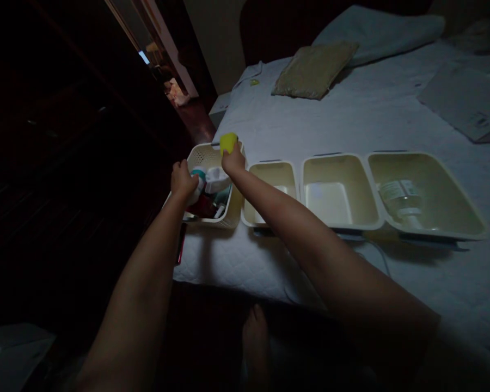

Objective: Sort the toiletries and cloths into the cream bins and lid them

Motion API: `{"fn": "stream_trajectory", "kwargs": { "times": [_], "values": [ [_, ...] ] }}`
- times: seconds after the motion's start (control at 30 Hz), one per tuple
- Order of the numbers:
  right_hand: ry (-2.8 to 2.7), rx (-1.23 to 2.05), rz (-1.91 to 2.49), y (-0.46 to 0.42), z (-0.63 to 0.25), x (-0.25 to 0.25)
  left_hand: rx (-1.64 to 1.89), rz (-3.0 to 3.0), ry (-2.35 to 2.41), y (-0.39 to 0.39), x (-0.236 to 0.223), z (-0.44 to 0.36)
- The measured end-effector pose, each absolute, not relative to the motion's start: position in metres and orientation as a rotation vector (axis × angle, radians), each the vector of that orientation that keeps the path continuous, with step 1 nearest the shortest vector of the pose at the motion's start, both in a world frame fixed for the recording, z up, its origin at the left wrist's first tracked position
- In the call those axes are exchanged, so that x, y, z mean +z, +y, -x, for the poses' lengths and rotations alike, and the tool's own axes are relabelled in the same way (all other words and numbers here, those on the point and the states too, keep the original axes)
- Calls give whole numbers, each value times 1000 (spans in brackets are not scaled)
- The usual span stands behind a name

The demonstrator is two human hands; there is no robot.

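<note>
A cream perforated basket [204,153] sits at the bed's left corner, filled with several bottles and tubes. My left hand [183,179] is closed around a white bottle with a teal cap [197,175] in the basket. My right hand [233,161] is above the basket's right rim, closed on a small yellow object [228,142] that sticks up from its fingers. What the yellow thing is I cannot make out in the dim light.
Three cream trays stand in a row to the right: a small one [269,170], a middle one [338,163], and a large one [457,218] holding a clear bottle [400,198]. A pillow [314,68], papers [465,100] and the white bed sheet [351,120] lie beyond. Dark furniture stands left.
</note>
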State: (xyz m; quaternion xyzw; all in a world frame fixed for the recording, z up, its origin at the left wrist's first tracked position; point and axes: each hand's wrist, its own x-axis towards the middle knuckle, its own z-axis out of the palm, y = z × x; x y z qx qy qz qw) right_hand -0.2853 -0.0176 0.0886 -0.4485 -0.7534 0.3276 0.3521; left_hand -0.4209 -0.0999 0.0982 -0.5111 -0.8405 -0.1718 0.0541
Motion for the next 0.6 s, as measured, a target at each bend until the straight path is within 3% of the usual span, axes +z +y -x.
{"fn": "stream_trajectory", "kwargs": {
  "times": [0.27,0.6],
  "values": [
    [-2032,833,1251,-25,221,71,-583,1535,-2539,-91,90,400],
    [-1942,593,1427,-14,83,69,-624,2035,-2327,-54,89,269]
  ]
}}
